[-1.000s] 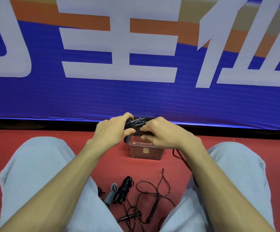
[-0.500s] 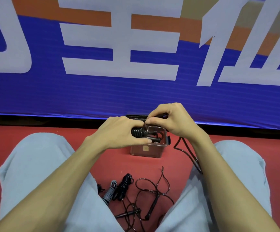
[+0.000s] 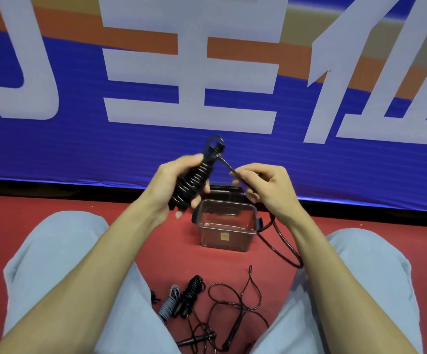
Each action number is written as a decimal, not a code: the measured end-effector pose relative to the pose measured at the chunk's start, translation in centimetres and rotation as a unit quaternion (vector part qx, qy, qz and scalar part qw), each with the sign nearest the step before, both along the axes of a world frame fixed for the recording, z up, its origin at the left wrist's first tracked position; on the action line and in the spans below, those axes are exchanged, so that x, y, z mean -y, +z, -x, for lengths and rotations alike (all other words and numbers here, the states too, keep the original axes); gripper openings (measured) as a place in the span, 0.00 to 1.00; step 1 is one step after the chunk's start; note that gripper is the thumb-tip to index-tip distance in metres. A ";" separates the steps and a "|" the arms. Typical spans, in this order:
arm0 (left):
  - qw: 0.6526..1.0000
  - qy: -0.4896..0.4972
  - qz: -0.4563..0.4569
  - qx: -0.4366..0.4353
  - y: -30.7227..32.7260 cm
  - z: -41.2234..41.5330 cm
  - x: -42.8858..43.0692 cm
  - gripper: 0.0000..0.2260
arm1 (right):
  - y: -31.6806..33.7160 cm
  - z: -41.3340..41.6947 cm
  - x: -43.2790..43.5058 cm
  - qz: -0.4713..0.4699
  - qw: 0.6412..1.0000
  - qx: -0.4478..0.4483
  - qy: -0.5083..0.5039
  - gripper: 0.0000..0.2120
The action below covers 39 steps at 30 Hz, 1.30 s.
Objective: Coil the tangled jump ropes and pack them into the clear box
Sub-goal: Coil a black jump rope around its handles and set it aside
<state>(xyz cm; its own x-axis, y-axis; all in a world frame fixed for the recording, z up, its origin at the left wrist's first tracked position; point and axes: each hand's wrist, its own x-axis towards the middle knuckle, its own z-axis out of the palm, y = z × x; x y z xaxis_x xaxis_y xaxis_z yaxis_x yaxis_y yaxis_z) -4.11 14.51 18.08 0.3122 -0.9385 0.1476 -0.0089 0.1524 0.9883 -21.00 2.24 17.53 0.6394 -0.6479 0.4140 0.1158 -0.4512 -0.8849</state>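
Lifted since a moment ago, the coiled black rope (image 3: 194,180) is now tilting above the clear box (image 3: 226,236). Nearest, tangled jump ropes (image 3: 222,310) are lying on the red floor (image 3: 176,251) between the knees. Beyond, the box is standing near the floor's far edge. Above it, the left hand (image 3: 166,185) is gripping the coil with curled fingers, while the right hand (image 3: 268,189) is pinching its loose strand (image 3: 229,168).

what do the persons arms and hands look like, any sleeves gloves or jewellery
The left forearm and right forearm are bare, with no sleeves in view. The left hand and right hand wear no gloves, and no rings, watch or wristband show. Pale blue-grey fabric covers the legs.
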 end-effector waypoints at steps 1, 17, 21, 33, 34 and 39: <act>1.000 0.014 -0.003 -0.021 0.1 -0.3 0.0 0.15 | -0.1 -0.1 -0.1 -0.012 1.000 -0.010 -0.001 0.10; 0.969 0.240 -0.028 0.041 -1.5 0.2 1.6 0.13 | -1.9 -1.5 -0.1 0.112 0.956 -0.261 -0.068 0.10; 0.910 0.312 -0.095 0.258 -3.0 -0.8 2.3 0.15 | -2.0 -1.4 -0.1 0.150 0.935 -0.315 -0.055 0.08; 0.816 0.227 -0.101 0.523 -3.9 -0.7 2.1 0.22 | -0.8 -0.1 -0.9 0.139 0.942 -0.304 0.018 0.05; 0.812 0.209 -0.108 0.535 -4.0 -0.7 2.0 0.21 | -0.8 0.0 -0.8 0.138 0.939 -0.315 0.020 0.05; 0.806 0.149 -0.154 0.551 -4.4 -1.1 2.2 0.15 | -1.5 -0.3 -0.2 0.205 0.916 -0.343 -0.018 0.07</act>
